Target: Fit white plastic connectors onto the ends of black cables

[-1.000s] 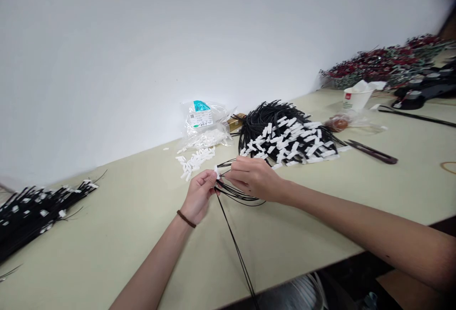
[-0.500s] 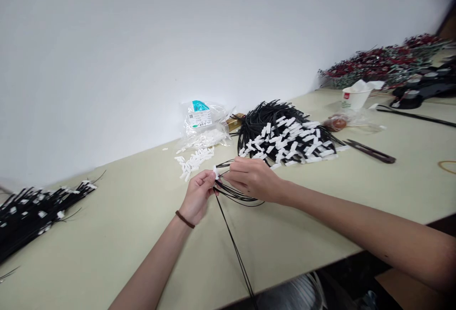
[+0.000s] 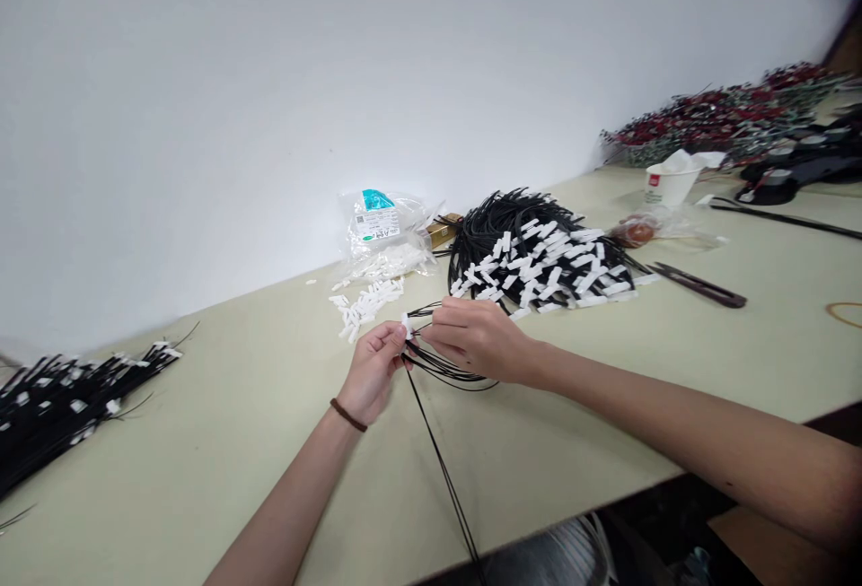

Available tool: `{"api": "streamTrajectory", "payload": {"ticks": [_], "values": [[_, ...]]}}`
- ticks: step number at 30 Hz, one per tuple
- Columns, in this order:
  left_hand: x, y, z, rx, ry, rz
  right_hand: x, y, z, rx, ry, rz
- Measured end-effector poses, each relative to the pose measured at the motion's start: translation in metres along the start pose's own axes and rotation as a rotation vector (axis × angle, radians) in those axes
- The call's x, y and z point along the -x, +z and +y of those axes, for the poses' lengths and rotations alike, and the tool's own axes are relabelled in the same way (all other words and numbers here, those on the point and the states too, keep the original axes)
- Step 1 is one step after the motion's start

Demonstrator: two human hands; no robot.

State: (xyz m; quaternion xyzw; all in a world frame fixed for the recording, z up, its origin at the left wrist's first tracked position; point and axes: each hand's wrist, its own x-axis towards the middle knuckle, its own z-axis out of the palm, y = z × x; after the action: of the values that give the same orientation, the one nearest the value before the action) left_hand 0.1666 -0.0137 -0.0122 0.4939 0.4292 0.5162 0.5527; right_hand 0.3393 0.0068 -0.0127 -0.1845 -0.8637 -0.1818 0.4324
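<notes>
Between thumb and fingers, my left hand (image 3: 373,366) pinches a small white connector housing (image 3: 407,326). Just right of it, my right hand (image 3: 481,335) is closed, its fingertips pinching a thin black wire (image 3: 424,328) at the housing. Several more black wires (image 3: 448,372) loop beneath my right hand, and a few run down past the table's front edge. Whether the wire's end sits inside the housing is too small to tell. Loose white housings (image 3: 369,306) lie scattered beyond my left hand.
Behind my hands lies a heap of black cables with white connectors (image 3: 539,254), beside a clear plastic bag (image 3: 387,231). Tweezers (image 3: 700,285) and a paper cup (image 3: 672,184) are at right. More black wires (image 3: 74,406) lie at left, and red-black wire bundles (image 3: 720,124) at far right.
</notes>
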Motion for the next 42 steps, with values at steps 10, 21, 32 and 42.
{"api": "streamTrajectory", "payload": {"ticks": [10,21,32,42], "values": [[0.0004,-0.0007,-0.0002,0.004,-0.002,-0.008,-0.0001,-0.0009,-0.0004,-0.001,-0.013,0.016],[0.0014,0.0007,0.0016,0.055,0.000,-0.027,-0.0020,-0.0036,0.0016,0.004,0.008,0.044],[0.0028,0.0009,0.0015,0.068,-0.020,-0.045,-0.0021,-0.0025,0.0008,-0.043,0.038,0.078],[0.0042,0.0012,0.0007,0.079,-0.019,-0.060,-0.0023,-0.0033,-0.0007,-0.084,0.038,0.091]]}}
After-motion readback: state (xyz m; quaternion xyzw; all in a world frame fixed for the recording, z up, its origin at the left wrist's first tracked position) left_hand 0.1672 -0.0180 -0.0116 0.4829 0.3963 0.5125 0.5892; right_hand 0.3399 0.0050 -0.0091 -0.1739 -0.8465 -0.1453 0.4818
